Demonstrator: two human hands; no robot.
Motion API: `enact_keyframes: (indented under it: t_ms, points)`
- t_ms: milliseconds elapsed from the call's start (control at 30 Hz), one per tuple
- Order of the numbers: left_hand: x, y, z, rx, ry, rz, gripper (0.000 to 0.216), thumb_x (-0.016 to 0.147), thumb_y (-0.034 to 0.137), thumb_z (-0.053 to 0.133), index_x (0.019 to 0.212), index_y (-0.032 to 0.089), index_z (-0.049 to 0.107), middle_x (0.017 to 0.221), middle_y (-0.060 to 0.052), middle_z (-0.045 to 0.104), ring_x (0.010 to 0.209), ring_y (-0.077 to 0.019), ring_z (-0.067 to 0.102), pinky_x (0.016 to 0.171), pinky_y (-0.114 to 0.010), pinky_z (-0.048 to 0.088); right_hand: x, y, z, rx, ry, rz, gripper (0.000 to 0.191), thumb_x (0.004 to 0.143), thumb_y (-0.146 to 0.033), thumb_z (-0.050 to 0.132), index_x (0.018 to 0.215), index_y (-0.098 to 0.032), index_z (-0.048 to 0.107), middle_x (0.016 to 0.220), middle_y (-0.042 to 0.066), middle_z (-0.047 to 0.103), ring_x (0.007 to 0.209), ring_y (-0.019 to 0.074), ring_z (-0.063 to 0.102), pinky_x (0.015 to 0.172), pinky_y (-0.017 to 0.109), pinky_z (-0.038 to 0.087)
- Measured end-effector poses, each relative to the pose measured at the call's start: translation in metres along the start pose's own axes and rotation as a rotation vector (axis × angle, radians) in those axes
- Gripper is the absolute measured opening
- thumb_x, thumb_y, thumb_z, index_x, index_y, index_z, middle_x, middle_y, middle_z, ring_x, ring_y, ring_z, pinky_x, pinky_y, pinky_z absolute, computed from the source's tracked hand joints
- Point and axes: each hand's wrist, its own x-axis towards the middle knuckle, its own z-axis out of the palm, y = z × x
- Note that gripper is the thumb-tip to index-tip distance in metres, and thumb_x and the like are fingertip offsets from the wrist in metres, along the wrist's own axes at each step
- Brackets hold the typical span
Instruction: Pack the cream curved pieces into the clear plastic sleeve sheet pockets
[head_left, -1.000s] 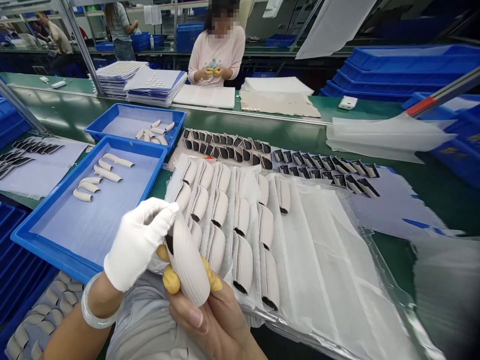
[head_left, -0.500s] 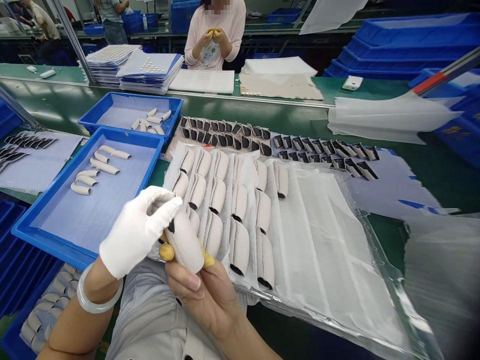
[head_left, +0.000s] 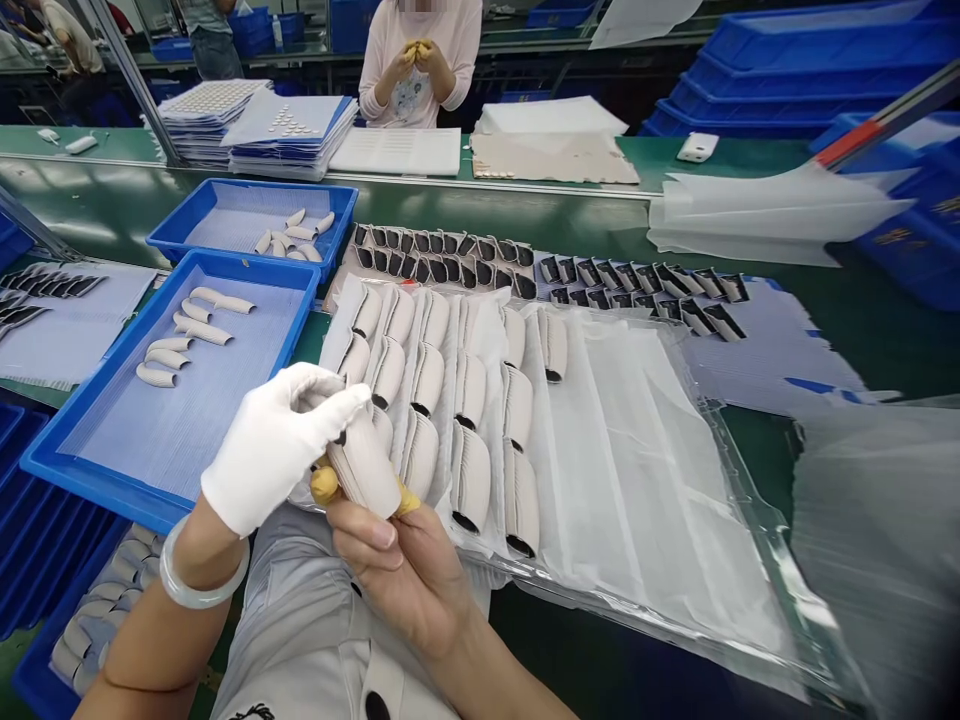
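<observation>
In the head view, my left hand [head_left: 259,452], in a white glove, has its thumb and fingers closed on the upper end of a beige ribbed curved shell piece [head_left: 366,468]. My right hand [head_left: 416,580], with yellow finger cots, grips the same piece from below. A dark patch shows at its top end beneath the glove; the fingertips behind it are hidden. Just beyond lies a clear plastic tray [head_left: 750,520] lined with white sheet [head_left: 600,450], carrying rows of similar beige pieces [head_left: 470,475] on its left half.
Two blue trays [head_left: 45,455] with small beige curved parts [head_left: 202,328] stand at left. Behind the plastic tray lie rows of dark-faced pieces [head_left: 442,270]. Stacked sheets [head_left: 289,140] and a co-worker [head_left: 420,65] are across the bench. Blue bins [head_left: 757,80] rise at right.
The view has shifted slightly, so the bench things sit a little higher and further left. Both hands keep hold of the shell piece, with hardly any change in their grip.
</observation>
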Motion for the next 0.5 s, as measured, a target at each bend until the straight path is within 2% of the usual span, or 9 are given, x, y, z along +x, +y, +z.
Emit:
enact_keyframes:
  t_ms: [133,267,333,500]
  points:
    - [0.001,-0.001,0.0,-0.046,-0.019,-0.011,0.037,0.072,0.052,0.07,0.082,0.016,0.067,0.082,-0.003,0.068,0.077,-0.0172,0.062,0.064,-0.025,0.05,0.0,0.001,0.0,-0.022,0.027,-0.017,0.017,0.078,-0.008,0.062,0.094,-0.01,0.066,0.084,0.004,0.065,0.052,0.0028,0.038,0.047,0.009,0.038]
    - [0.001,-0.004,-0.003,-0.195,-0.077,0.011,0.03,0.073,0.04,0.073,0.09,0.016,0.069,0.094,-0.005,0.071,0.088,-0.0191,0.064,0.074,-0.026,0.052,0.002,0.001,-0.005,-0.166,0.019,-0.08,0.027,0.078,-0.032,0.072,0.091,-0.009,0.069,0.084,0.005,0.065,0.053,0.0044,0.041,0.048,0.015,0.038]
    - [0.003,-0.007,-0.003,-0.275,-0.096,0.029,0.027,0.071,0.034,0.074,0.09,0.015,0.07,0.097,-0.006,0.071,0.088,-0.0185,0.063,0.075,-0.026,0.052,0.003,0.001,-0.007,-0.262,0.041,-0.13,0.031,0.076,-0.039,0.074,0.087,-0.011,0.07,0.084,0.005,0.064,0.055,0.0057,0.043,0.049,0.019,0.037]
    - [0.008,-0.015,0.0,-0.379,-0.11,0.065,0.021,0.071,0.029,0.075,0.087,0.016,0.071,0.074,-0.001,0.065,0.069,-0.0121,0.058,0.06,-0.021,0.048,0.002,-0.002,-0.005,-0.469,0.132,-0.272,0.035,0.074,-0.048,0.075,0.084,-0.015,0.066,0.081,0.004,0.062,0.056,0.0085,0.047,0.051,0.023,0.035]
